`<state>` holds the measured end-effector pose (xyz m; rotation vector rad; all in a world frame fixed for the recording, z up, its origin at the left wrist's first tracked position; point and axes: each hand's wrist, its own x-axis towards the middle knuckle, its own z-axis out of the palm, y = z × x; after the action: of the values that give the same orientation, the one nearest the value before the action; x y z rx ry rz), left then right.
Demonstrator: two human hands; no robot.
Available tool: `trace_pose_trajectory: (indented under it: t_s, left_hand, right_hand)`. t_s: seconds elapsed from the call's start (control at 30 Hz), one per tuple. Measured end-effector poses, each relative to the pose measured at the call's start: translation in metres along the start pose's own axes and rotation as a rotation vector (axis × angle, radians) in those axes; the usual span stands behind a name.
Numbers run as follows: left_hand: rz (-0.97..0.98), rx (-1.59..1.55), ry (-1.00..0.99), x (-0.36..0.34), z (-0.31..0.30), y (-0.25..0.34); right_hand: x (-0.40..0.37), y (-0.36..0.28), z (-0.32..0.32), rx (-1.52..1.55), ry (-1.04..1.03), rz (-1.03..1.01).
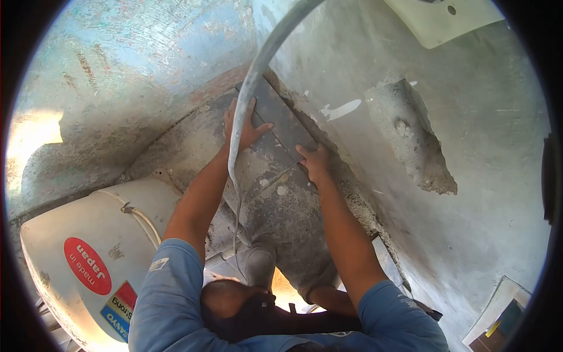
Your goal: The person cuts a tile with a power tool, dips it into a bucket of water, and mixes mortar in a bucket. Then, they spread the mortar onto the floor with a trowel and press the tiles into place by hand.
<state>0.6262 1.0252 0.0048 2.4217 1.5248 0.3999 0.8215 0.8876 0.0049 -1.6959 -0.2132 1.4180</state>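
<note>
A long dark grey tile (281,117) lies along the foot of the right-hand wall, near the corner. My left hand (243,129) rests on the tile's left edge and the surface beside it, fingers spread and thumb stretched out over the tile. At the tile's near end is my right hand (315,163), thumb and fingers closed around its edge; part of those fingers is hidden. A grey hose (249,88) hangs in front of the view and crosses close to my left hand.
A white tank (143,199) with red and blue stickers stands at the left. The right wall (481,117) has a broken-out hollow (410,138). A white fixture (448,20) juts in at the top right. Rough concrete (258,202) surrounds the tile.
</note>
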Motion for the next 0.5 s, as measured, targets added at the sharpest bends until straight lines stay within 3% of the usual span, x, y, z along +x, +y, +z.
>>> trace_pose_trajectory:
  t_s: [0.1, 0.17, 0.27, 0.5]
  left_hand:
    - [-0.065, -0.034, -0.057, 0.001, -0.004, 0.006]
    - [-0.053, -0.017, -0.022, 0.001, 0.005, 0.002]
    - [-0.044, -0.037, 0.023, 0.002, 0.01, 0.0]
    - [-0.034, -0.011, 0.019, 0.001, 0.01, 0.002]
  right_hand:
    - [-0.004, 0.011, 0.005, -0.087, 0.139, -0.048]
    - [0.001, 0.024, 0.004, 0.109, 0.08, -0.157]
    - [-0.008, 0.018, 0.002, 0.26, 0.057, -0.065]
    - [0.005, 0.039, -0.003, 0.348, -0.002, -0.066]
